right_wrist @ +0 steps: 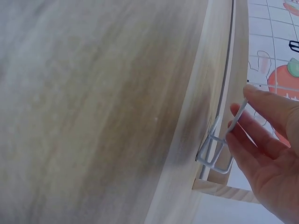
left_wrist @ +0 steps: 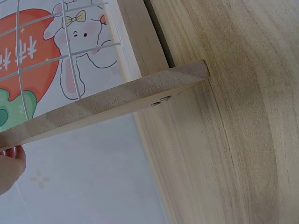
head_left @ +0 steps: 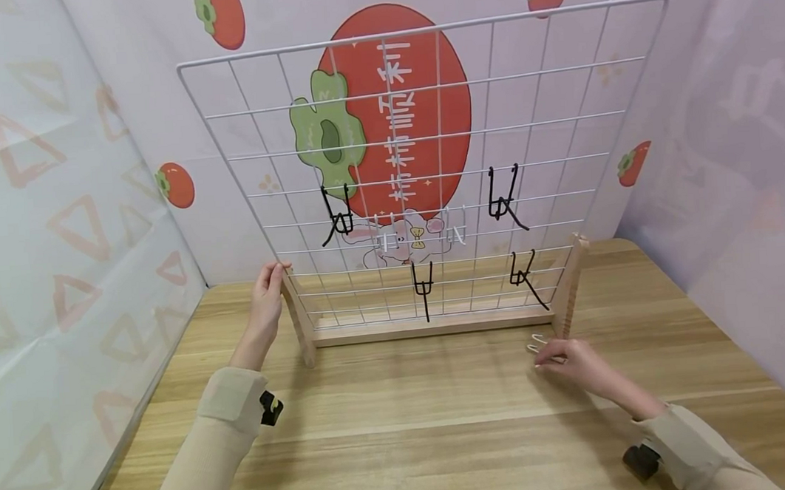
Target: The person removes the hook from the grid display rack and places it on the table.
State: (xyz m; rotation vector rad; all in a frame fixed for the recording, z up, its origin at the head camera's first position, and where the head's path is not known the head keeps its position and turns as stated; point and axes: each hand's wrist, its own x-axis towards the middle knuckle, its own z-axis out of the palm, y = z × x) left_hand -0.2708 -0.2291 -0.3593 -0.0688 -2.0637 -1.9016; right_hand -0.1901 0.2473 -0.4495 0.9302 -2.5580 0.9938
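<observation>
A white wire grid panel [head_left: 421,31] leans back in a wooden stand [head_left: 370,336] on the table. My left hand [head_left: 266,303] grips the upper end of the stand's left upright [head_left: 298,316]; its fingertips curl behind the wood in the left wrist view. Between thumb and fingers, my right hand [head_left: 579,365] pinches a white wire hook [right_wrist: 214,156] by its arm, with the hook's bent back end pointing away from the palm. This hook is low, close to the foot of the right upright [head_left: 571,287].
Several black hooks hang on the grid, among them one at upper left [head_left: 343,224] and one at upper right [head_left: 500,207]. Two white hooks hang between these, the left one [head_left: 385,242] near the middle. A printed cloth wall stands behind the wooden table [head_left: 402,437].
</observation>
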